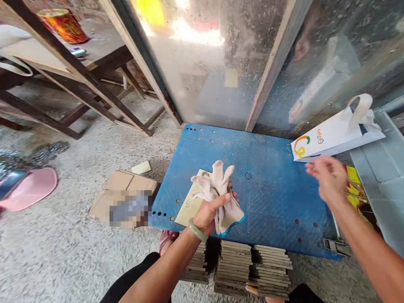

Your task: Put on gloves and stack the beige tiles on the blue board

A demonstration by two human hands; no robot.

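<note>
- White cloth glove [232, 210], blue-edged at the cuff: held just over the near part of the blue tabletop [261, 202], in front of a pale card [188, 207].
- Left hand [206, 214]: fingers closed around the glove, thumb on top.
- Right hand [331, 179]: fingers partly bent, near the lower edge of the paper bag; whether they grip anything cannot be told.
- Edges: the far edge lies along the glass panel [202, 80]; below the near edge are stacked strips [235, 265]. Bare blue surface separates the glove from the bag.
- Containers: paper bag [334, 134], at the far right corner, contents hidden; cardboard box [121, 185], on the floor beyond the left edge; red tin [67, 27], on a wooden table [104, 40] farther back, contents indistinct.
</note>
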